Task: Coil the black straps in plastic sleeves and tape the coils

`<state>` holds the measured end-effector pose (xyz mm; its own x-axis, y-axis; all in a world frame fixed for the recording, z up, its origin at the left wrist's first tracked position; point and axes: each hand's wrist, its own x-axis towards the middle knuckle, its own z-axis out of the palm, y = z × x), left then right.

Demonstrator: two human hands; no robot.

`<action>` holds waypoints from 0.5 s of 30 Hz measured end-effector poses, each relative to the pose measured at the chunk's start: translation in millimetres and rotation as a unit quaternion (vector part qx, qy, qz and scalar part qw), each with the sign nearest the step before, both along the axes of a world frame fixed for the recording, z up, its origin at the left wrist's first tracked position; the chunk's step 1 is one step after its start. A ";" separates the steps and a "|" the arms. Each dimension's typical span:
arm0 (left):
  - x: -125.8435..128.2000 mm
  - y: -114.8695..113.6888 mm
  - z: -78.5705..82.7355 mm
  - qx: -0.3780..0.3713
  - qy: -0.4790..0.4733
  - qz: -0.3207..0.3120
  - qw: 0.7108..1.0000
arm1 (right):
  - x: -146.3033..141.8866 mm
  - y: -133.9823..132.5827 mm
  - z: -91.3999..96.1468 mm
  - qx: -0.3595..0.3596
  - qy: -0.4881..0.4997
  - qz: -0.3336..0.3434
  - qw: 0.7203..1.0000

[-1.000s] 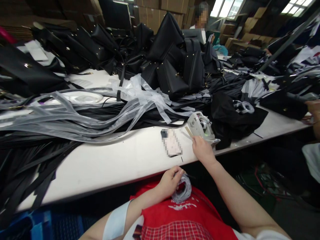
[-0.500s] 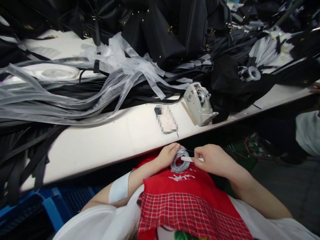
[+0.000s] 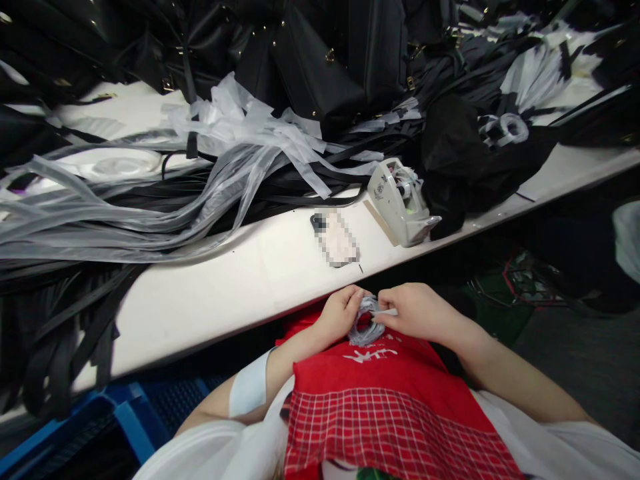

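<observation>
In front of the red apron (image 3: 350, 370), my left hand (image 3: 343, 312) is closed on the left side of a coil of thin grey strip or cord (image 3: 363, 337). The coil is ring-shaped with an open middle. Against its right side is my right hand (image 3: 417, 310), fingers pinched on a short, flat white piece (image 3: 388, 313) whose kind I cannot make out. My right fingertips reach to the coil's inner edge, and part of the white piece is hidden by them.
On the white table (image 3: 225, 280) lie a blurred-out phone (image 3: 336, 237) and a tape dispenser (image 3: 400, 203). Behind them are black straps with translucent plastic strips (image 3: 200, 220) and several black bags (image 3: 320, 73). A blue crate (image 3: 135, 420) stands below left. Someone's pale sleeve (image 3: 627, 240) shows at right.
My right hand has moved left, up against the coil, and less of the white piece shows. The left hand keeps its hold. The whole view has shifted slightly.
</observation>
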<state>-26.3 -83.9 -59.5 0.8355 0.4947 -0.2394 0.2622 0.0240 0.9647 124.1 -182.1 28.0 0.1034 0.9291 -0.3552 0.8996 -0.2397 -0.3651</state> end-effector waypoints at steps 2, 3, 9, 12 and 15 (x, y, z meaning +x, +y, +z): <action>-0.2 1.9 1.2 -0.009 0.000 -0.004 1.000 | 9.0 -3.5 4.0 0.013 0.046 -0.024 0.999; 0.2 2.6 2.7 -0.008 -0.003 -0.009 1.000 | 12.1 -4.2 4.4 0.024 0.068 -0.041 0.997; 4.6 -0.2 15.2 0.047 -0.039 -0.044 0.997 | 16.5 -0.2 -19.2 0.069 0.234 -0.176 0.954; 4.6 -4.2 17.7 0.071 -0.040 -0.022 0.996 | 20.1 -1.5 -36.5 0.066 0.314 -0.223 0.921; 3.3 -6.7 18.9 0.086 -0.056 -0.023 0.994 | 20.9 -3.9 -52.6 0.033 0.391 -0.284 0.875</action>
<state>-23.0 -90.7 -40.6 0.8745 0.4814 -0.0595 0.1507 -0.1530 0.9767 145.0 -186.1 -24.6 0.3038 0.8281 -0.4712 0.1121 -0.5222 -0.8454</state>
